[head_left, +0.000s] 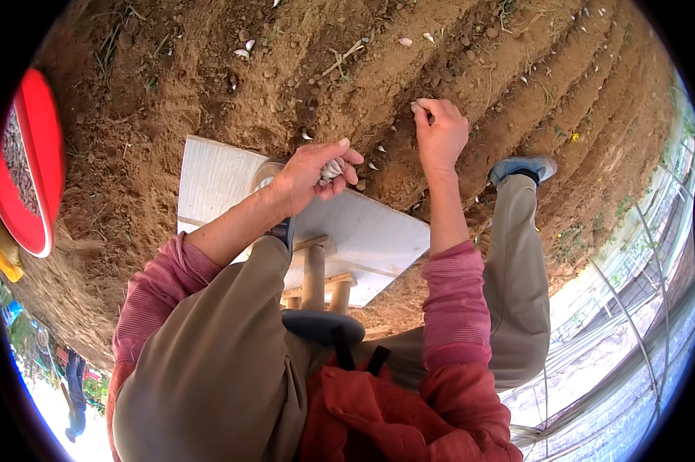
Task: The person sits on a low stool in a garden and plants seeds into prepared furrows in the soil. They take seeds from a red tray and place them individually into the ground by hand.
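Observation:
My left hand (318, 173) is cupped around several garlic cloves (332, 170), above a pale board (347, 219). To its right, my right hand (441, 130) is just over the soil, its thumb and forefinger pinched on a small pale piece, likely a garlic clove (415, 104). Below and between the hands, single cloves (381, 149) lie in a line along a shallow furrow (394, 136). One more clove (306, 136) rests on the soil close to my left thumb. Farther out, a pair of cloves (245, 49) sits on the brown earth.
A red basin (46, 144) holding a heap of cloves (18, 161) stands at the left. Under me is a small stool with wooden legs (314, 277) on the board. My shoe (521, 167) is planted on the ridged soil at the right. A person (75, 392) stands far off, lower left.

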`<state>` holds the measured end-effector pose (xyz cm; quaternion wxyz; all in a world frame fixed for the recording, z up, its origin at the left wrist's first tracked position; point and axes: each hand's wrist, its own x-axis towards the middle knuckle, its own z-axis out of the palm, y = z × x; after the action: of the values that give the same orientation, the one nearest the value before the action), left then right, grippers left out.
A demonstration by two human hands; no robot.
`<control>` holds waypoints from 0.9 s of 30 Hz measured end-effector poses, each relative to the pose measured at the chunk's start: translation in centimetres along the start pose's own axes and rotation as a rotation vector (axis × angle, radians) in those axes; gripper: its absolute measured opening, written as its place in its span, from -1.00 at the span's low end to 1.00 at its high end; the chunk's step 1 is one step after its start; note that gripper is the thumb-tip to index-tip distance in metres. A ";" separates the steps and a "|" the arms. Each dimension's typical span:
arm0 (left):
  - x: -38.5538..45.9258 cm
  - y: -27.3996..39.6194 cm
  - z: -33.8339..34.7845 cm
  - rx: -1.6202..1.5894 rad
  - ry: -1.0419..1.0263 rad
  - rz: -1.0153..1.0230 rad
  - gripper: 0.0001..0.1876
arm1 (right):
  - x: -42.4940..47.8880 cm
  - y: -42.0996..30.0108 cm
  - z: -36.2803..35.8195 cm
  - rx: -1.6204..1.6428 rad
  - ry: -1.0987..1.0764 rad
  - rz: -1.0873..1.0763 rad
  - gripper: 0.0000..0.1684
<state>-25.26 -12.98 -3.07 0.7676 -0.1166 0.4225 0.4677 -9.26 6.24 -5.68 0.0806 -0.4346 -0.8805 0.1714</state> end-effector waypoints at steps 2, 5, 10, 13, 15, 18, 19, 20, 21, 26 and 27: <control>0.0 0.1 0.2 0.008 0.002 -0.007 -0.60 | -0.6 -0.2 -0.1 0.405 0.001 0.247 -0.84; 0.3 0.2 -0.1 0.035 -0.022 0.059 -0.62 | -1.3 -1.3 -1.2 0.780 -0.063 0.376 -0.82; 0.9 2.3 1.5 0.092 -0.023 0.121 -0.66 | -1.6 -4.3 -4.3 0.793 -0.205 0.260 -0.85; 1.1 3.3 3.2 0.126 -0.027 0.155 -0.73 | -1.5 -4.9 -4.9 0.776 -0.247 0.167 -0.86; 1.4 3.4 3.5 0.144 -0.028 0.168 -0.76 | -1.6 -5.2 -4.7 0.825 -0.264 0.172 -0.87; 1.8 2.9 3.5 0.152 -0.021 0.151 -0.78 | -2.0 -5.0 -4.4 0.999 -0.264 0.301 -0.87; 1.7 2.8 3.4 0.154 -0.013 0.131 -0.79 | -1.9 -4.7 -4.5 1.095 -0.244 0.391 -0.87; 1.6 2.6 3.2 0.155 -0.006 0.111 -0.80 | -1.9 -4.4 -4.6 1.191 -0.223 0.481 -0.87; 1.6 2.3 2.8 0.152 -0.011 0.102 -0.80 | -1.9 -3.2 -4.5 1.181 -0.171 0.502 -0.86; 0.8 0.3 0.5 0.138 0.031 0.040 -0.82 | -2.1 1.0 -3.8 0.937 -0.113 0.465 -0.84; 0.6 0.0 0.3 0.144 0.034 0.026 -0.82 | -2.0 0.8 -3.8 0.796 -0.127 0.407 -0.83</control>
<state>-25.01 -12.41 -3.36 0.7605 -0.0633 0.4695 0.4441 -6.32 5.96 -2.43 0.1518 -0.5225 -0.6458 0.5356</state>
